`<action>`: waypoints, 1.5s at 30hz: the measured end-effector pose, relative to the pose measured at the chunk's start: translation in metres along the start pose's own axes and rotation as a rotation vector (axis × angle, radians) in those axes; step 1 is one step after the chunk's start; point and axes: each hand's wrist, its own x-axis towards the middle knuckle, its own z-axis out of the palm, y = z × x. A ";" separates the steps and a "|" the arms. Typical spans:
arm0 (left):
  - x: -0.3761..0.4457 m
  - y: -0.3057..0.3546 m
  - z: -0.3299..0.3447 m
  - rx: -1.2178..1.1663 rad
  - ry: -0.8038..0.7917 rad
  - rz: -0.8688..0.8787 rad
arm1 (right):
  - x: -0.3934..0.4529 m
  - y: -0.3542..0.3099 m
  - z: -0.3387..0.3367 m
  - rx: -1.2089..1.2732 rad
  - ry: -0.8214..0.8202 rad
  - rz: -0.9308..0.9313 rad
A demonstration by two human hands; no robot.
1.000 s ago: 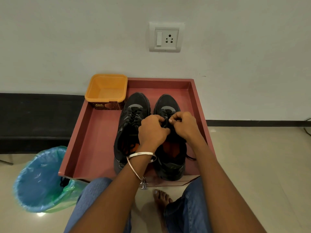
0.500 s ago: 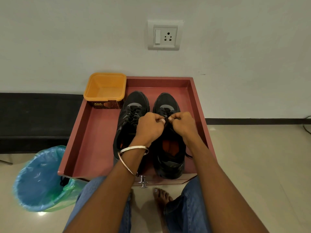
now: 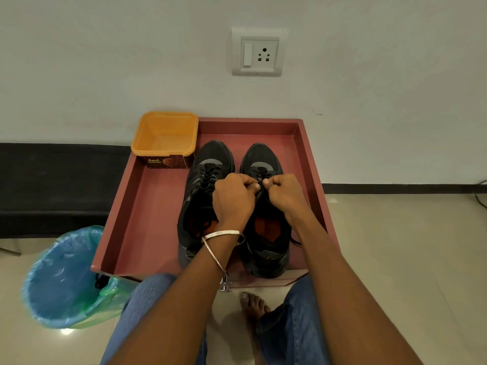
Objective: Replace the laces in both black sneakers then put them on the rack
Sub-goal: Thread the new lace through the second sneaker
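Centrally on the shallow red-brown wooden tray [image 3: 147, 206], two black lace-up sneakers [image 3: 208, 180] sit side by side; both hands' [image 3: 233, 201] fingers pinch the right sneaker's black lace [image 3: 261, 171]. Bare room remains leftward; the orange plastic tub [image 3: 164, 135], far-left corner, holds nothing.

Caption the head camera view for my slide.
Both hands pinch the lace on the right-side sneaker in the red tray.

The place appeared to be a room in a home. A plain white wall [image 3: 105, 61] was fitted with a socket and switch plate [image 3: 259, 51], and a dark skirting strip [image 3: 395, 188] ran along glossy beige floor tiles [image 3: 408, 259]. A bin lined with a blue bag [image 3: 66, 277] was kept on the floor, and a bare foot [image 3: 254, 305] was seen there.
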 end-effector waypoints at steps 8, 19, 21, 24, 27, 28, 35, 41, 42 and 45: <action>0.006 0.000 0.004 0.049 0.024 -0.003 | 0.000 0.001 -0.008 0.045 -0.099 0.022; 0.007 0.002 0.003 0.225 -0.047 0.079 | -0.031 -0.019 -0.035 -0.552 0.003 -0.118; 0.008 0.002 0.002 0.244 -0.065 0.079 | -0.033 -0.021 -0.040 -0.623 -0.022 -0.087; 0.009 0.004 -0.001 0.278 -0.064 0.077 | -0.038 -0.019 -0.037 -0.603 -0.125 0.021; 0.012 0.004 -0.005 0.248 -0.050 0.059 | -0.042 -0.016 -0.034 -0.615 -0.113 0.023; 0.012 0.004 -0.008 0.224 -0.032 0.051 | -0.042 -0.015 -0.034 -0.630 -0.123 0.035; 0.031 0.010 -0.053 -0.188 0.283 0.056 | -0.037 0.000 -0.030 -0.651 -0.363 0.157; 0.019 0.049 -0.114 -1.360 0.224 -0.001 | -0.036 0.004 -0.024 -0.592 -0.326 0.175; 0.018 0.051 -0.115 -1.400 0.202 -0.004 | -0.035 0.004 -0.023 -0.593 -0.318 0.180; 0.017 0.045 -0.095 -1.064 0.092 0.029 | -0.034 0.004 -0.022 -0.601 -0.298 0.189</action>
